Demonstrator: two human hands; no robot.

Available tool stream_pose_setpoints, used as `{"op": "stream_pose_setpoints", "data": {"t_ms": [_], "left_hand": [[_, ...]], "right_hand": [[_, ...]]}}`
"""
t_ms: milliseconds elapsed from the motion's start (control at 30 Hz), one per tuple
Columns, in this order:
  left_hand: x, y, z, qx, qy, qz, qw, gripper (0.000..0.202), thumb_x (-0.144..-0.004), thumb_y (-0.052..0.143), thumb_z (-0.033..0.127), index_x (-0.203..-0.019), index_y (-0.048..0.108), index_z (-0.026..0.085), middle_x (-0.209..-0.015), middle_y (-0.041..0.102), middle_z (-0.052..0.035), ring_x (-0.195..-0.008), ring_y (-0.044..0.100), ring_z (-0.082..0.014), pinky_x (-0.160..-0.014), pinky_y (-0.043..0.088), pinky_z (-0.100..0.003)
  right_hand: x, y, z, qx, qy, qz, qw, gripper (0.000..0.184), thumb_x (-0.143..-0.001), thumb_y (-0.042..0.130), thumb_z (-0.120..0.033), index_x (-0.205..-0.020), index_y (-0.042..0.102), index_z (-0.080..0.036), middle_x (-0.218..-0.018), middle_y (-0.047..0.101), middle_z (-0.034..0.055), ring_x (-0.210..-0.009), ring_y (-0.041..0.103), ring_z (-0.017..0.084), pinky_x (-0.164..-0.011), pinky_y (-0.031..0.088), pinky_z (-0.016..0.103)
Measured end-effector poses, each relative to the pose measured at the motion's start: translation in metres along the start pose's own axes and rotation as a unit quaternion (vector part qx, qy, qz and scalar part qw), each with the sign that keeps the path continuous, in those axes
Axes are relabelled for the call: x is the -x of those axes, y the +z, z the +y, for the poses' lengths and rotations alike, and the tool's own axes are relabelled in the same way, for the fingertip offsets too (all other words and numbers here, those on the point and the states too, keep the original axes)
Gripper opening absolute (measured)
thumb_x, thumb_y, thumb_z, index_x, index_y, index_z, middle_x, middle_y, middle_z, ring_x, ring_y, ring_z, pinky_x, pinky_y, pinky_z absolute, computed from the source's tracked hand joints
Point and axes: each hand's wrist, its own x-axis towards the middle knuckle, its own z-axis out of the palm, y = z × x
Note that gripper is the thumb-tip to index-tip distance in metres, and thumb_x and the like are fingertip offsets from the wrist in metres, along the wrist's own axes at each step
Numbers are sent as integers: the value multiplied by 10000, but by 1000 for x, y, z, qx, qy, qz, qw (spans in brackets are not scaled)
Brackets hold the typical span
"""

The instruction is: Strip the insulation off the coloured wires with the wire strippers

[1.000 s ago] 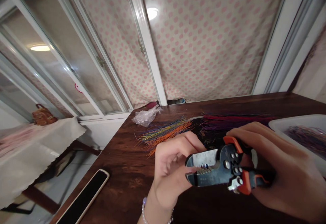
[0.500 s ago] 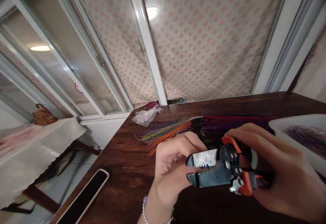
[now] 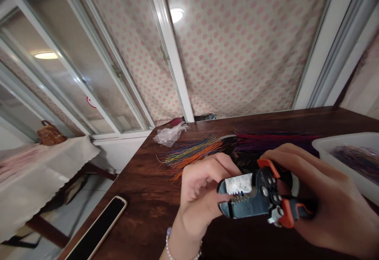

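My right hand (image 3: 331,193) is shut on the orange-and-black handles of a wire stripper (image 3: 254,197), whose steel jaws stand slightly apart and point left. My left hand (image 3: 201,189) is curled just behind the jaws, and they hide its fingertips, so I cannot tell whether it pinches anything. Beyond the hands, a fanned bundle of thin orange, yellow and blue wires (image 3: 192,155) lies on the dark wooden table (image 3: 142,201). A bundle of purple and red wires (image 3: 272,139) lies beside it. A beaded bracelet (image 3: 174,250) circles my left wrist.
A white tray (image 3: 343,153) holding coloured wires stands at the right. A phone (image 3: 96,228) lies near the table's left edge, and a crumpled plastic bag (image 3: 170,134) lies at the far edge. Past the left edge stands a cloth-covered table (image 3: 38,177) with a brown handbag (image 3: 50,134).
The wire stripper has shifted slightly right and levelled out, moving with my right hand. My left hand has stayed nearly still.
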Motion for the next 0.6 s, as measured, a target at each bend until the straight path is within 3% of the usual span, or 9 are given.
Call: {"op": "stream_pose_setpoints", "data": {"t_ms": [600], "left_hand": [[1,2,0,7,-4,3,1000,306,-850,647,351,-668,457,194,-647,454,8,-578,435,-119,-505,313,-263]], "right_hand": [[-2,0,-1,3,1,-1,1000,416,-733,499,-133,-1141,477,-212,-818,643,54,-648,651,168,-509,538,247]]}}
